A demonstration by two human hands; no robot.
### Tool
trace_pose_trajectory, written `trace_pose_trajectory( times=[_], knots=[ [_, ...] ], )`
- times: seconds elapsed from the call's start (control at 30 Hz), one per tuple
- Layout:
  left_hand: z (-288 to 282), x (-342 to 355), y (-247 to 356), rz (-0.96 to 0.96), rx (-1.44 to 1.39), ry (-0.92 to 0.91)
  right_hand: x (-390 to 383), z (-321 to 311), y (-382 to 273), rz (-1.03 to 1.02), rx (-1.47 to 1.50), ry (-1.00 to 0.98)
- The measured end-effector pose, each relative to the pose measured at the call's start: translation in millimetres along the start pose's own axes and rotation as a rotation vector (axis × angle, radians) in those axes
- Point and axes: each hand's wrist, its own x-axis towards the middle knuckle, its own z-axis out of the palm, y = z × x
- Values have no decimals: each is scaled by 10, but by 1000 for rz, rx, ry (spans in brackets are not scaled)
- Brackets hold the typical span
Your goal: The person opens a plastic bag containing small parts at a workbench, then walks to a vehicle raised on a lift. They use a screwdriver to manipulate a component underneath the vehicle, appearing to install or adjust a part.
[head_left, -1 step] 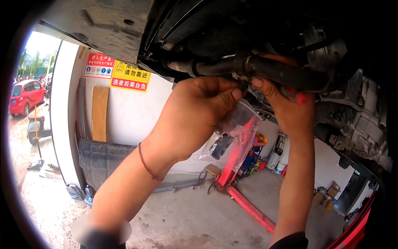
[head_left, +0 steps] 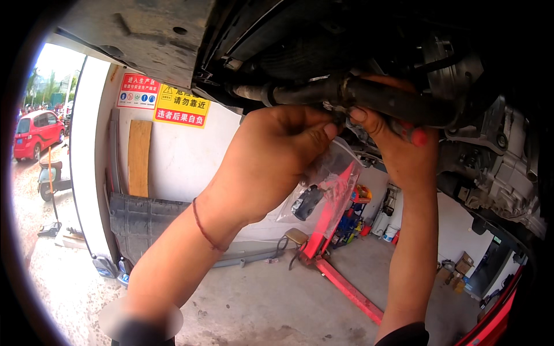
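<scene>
My left hand is raised to the car's underside, its thumb and fingers pinched by a small dark piece below a dark shaft. Beneath these fingers hangs a clear plastic bag with a black part inside; its upper end goes behind the hand, which appears to grip it. My right hand curls up around the shaft's right side, its thumb pressed close to the left fingertips. A red-handled tool pokes out of the right palm; its working end is hidden. The fingertips' contact point is too dark to make out.
Overhead are a flat undertray and, at right, a metal housing. A red lift arm stretches across the floor. Against the white wall lean a wooden board and a dark panel. Outside stands a red car.
</scene>
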Motion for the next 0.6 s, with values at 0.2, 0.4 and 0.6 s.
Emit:
trace_pose_trajectory(
  times=[0.2, 0.4, 0.6],
  knots=[
    [2, -18, 96, -42, 55, -16, -7, -32, -20, 33, -20, -21],
    [-12, -5, 142, -94, 94, -53, -11, -21, -2, 23, 2, -1],
    [-25, 15, 130, -88, 44, -83, -26, -43, -1, 39, 10, -20]
  ],
)
